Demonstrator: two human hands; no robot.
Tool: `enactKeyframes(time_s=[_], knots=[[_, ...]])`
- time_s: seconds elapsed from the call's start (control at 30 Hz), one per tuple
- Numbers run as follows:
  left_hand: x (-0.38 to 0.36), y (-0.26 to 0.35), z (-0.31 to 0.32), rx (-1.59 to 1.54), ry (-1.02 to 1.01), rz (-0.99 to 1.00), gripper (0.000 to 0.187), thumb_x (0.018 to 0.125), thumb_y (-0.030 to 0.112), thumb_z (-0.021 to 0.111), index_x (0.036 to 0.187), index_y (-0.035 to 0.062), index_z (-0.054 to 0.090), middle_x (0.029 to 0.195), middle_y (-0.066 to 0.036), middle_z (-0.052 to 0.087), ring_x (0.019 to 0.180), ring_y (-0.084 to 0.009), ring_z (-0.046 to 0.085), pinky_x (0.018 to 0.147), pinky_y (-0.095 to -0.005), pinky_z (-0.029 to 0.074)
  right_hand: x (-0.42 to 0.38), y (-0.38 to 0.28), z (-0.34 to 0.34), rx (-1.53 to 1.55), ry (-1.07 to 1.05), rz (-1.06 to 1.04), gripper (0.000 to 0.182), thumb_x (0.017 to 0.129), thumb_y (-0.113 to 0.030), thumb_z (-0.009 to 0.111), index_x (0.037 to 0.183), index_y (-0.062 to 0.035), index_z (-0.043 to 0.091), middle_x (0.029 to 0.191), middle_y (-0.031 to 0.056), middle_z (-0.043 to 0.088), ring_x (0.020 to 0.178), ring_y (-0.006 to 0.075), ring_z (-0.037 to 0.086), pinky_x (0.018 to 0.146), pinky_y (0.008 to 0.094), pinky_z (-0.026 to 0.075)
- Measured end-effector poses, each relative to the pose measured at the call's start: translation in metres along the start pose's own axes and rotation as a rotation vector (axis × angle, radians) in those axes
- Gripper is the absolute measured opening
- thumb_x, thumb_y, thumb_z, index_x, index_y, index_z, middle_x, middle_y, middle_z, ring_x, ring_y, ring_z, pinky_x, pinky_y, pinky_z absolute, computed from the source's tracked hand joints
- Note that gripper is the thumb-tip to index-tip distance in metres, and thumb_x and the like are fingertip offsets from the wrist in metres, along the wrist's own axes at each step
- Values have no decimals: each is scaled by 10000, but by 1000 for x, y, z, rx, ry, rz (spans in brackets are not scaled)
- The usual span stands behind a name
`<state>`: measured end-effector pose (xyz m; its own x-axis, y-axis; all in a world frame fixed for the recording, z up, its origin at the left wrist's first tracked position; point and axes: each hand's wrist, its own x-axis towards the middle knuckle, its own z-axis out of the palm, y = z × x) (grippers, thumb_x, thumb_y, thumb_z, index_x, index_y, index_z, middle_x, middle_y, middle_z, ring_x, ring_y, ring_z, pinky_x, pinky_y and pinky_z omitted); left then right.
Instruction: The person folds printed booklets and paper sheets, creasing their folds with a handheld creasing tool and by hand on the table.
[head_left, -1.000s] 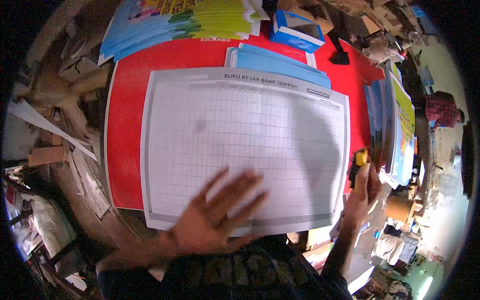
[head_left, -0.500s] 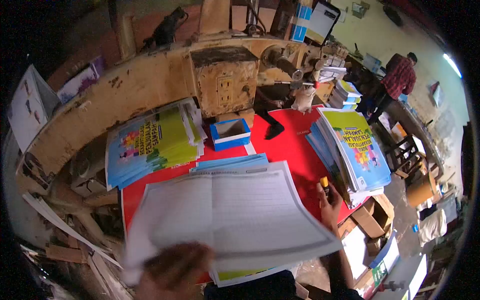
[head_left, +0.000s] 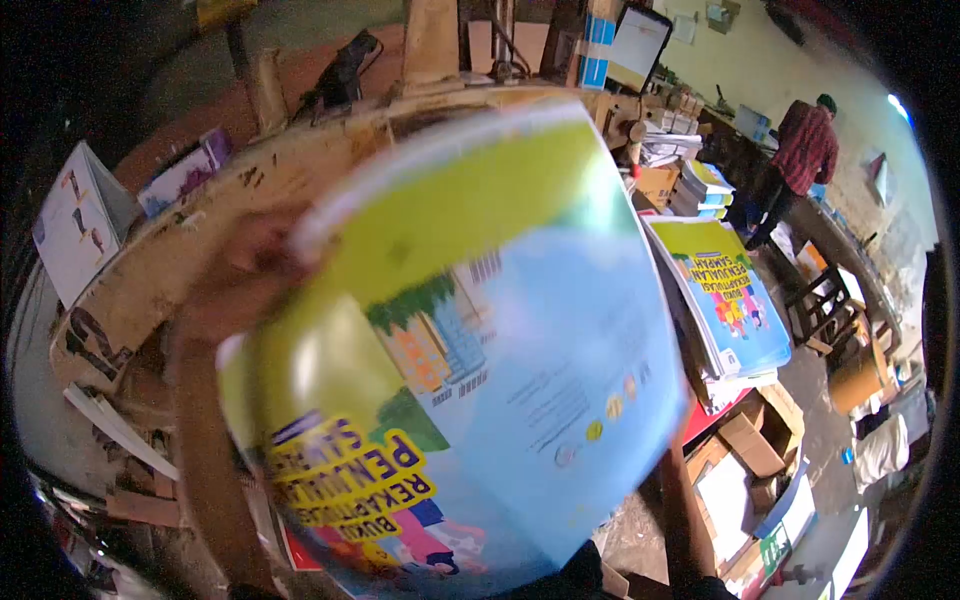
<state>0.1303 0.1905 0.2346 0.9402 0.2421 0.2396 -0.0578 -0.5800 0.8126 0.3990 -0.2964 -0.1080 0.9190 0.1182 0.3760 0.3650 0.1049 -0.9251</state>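
Observation:
My left hand [head_left: 262,258] grips the edge of a large open booklet [head_left: 560,330], raised in front of me with its printed outside toward the camera. Its cover is green and blue, with the title "Buku Rekapitulasi Penjualan Sampah" at lower left and small logos on the right half. The sheet is bowed and partly smeared by motion. Of my right arm, just the forearm [head_left: 685,515] shows, at the booklet's lower right; the hand itself is hidden behind the booklet. A stack of matching booklets [head_left: 735,300] lies to the right.
More booklets [head_left: 703,180] are piled farther back. Cardboard boxes [head_left: 752,440] with paper stand at lower right. A rusty curved machine frame [head_left: 150,275] runs along the left and back. A person [head_left: 803,150] in a checked shirt stands at the far right wall.
The open booklet has been lifted and turned from its lined inside pages to its cover side. My left hand has moved up with it. My right hand, earlier holding a yellow-capped stick, is now hidden.

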Motion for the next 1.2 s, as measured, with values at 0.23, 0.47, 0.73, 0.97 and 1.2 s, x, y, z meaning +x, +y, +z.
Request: enactKeyframes(time_s=[0.23, 0.47, 0.73, 0.97, 1.2], knots=[[-3, -156, 127, 142, -529, -81, 464, 977, 374, 715, 1262, 10, 673, 1060, -98, 728, 1026, -192, 667, 922, -331, 520, 13, -82, 6, 40, 113, 314, 336, 1047, -314, 621, 1287, -80, 636, 971, 15, 672, 779, 119, 644, 651, 269, 498], [-72, -114, 168, 498, -109, 256, 780, 878, 564, 737, 1508, 170, 500, 1500, -158, 525, 1397, -356, 489, 1193, -534, 337, -24, -146, 32, -226, -265, 185, 325, 959, -130, 735, 1236, -10, 616, 1046, 37, 645, 880, 128, 631, 710, 227, 505], [-105, -120, 194, 564, -126, 194, 947, 780, 765, 679, 1550, 252, 476, 1679, -132, 295, 1578, -354, 183, 1265, -604, 78, -56, -180, 174, -597, -1058, -177, 414, 819, -154, 833, 1201, -73, 696, 995, 125, 706, 896, 320, 710, 824, 392, 598], [-110, -133, 202, 471, -42, 209, 894, 786, 752, 678, 1505, 243, 531, 1662, -129, 330, 1569, -365, 206, 1266, -619, 64, -52, -167, 200, -603, -1145, -378, 406, 801, -168, 842, 1185, -117, 717, 1090, 120, 722, 987, 322, 704, 851, 412, 604], [-111, -139, 204, 440, 7, 238, 852, 779, 731, 692, 1469, 248, 564, 1626, -126, 381, 1550, -375, 242, 1262, -632, 87, -51, -171, 206, -634, -1218, -339, 434, 772, -126, 852, 1185, -120, 720, 1083, 126, 718, 976, 333, 707, 853, 415, 606]])
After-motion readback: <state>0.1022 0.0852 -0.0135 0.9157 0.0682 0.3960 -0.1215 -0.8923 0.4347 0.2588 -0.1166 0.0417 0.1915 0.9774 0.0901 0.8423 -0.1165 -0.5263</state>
